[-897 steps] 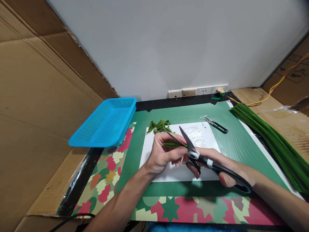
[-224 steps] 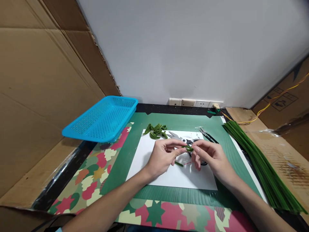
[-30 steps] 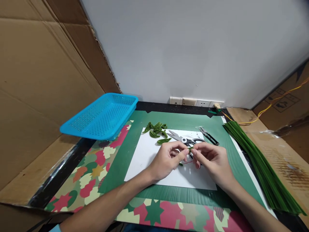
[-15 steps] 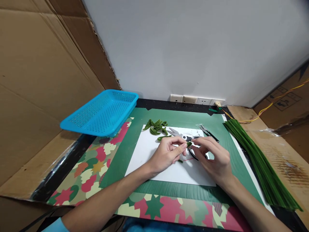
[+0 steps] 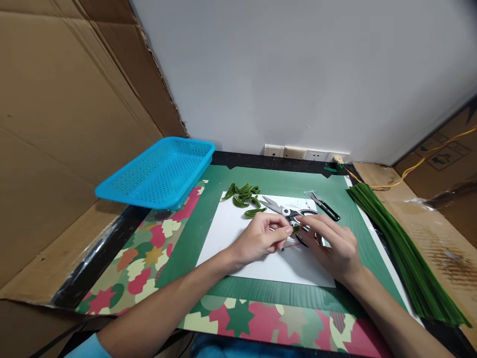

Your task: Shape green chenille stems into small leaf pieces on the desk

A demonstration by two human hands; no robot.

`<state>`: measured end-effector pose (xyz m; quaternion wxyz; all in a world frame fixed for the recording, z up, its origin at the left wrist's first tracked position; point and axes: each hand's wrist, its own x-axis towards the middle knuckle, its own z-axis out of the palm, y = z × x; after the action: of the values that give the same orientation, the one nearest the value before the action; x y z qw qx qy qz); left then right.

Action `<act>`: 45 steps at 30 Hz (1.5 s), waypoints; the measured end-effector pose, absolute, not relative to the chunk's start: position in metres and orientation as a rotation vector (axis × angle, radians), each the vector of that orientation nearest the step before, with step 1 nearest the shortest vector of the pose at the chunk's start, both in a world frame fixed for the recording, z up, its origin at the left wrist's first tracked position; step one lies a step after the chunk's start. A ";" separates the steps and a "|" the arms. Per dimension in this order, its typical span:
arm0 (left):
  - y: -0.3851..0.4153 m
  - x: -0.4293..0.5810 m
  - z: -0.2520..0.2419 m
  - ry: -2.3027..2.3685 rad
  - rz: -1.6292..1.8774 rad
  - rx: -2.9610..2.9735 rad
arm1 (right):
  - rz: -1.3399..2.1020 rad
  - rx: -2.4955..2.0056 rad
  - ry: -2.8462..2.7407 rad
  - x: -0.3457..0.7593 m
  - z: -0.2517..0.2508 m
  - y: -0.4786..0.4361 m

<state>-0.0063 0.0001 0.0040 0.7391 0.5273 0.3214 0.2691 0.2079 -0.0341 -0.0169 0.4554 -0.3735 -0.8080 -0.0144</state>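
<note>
My left hand (image 5: 266, 233) pinches a small green pipe-cleaner piece (image 5: 295, 229) between thumb and fingertips over the white sheet. On the piece's other end the fingers of my right hand (image 5: 333, 243) are closed, partly covering it. Beneath and behind my hands lie scissors (image 5: 274, 205) with black and white handles, blades pointing left and partly apart. Several bent, leaf-shaped pipe-cleaner pieces (image 5: 244, 191) are heaped at the sheet's upper left, with one loop (image 5: 255, 213) closer to my left hand.
The white sheet (image 5: 223, 248) rests on a green mat (image 5: 186, 243). Small black thread snips (image 5: 325, 206) lie to the right of the scissors. A bundle of long green pipe cleaners (image 5: 402, 248) runs along the right edge. A blue basket (image 5: 160, 174) stands at back left, near cardboard (image 5: 74, 99).
Both hands have shifted slightly down and stay together on the small piece. The piece is more covered by my fingers now, and more of the scissors shows.
</note>
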 end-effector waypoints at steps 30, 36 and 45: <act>-0.003 -0.003 0.005 0.807 0.719 1.354 | 0.572 -1.100 -1.789 0.204 -0.010 -0.036; -0.002 -0.005 0.003 0.847 0.733 1.352 | 0.583 -1.007 -1.801 0.206 0.000 -0.036; 0.000 -0.004 0.005 0.858 0.700 1.337 | 0.197 -0.997 -1.945 0.206 -0.012 -0.036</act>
<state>-0.0041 -0.0002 0.0049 0.6463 0.5878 0.3770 0.3076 0.2058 -0.0363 -0.0119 0.4559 -0.4043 -0.7889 0.0799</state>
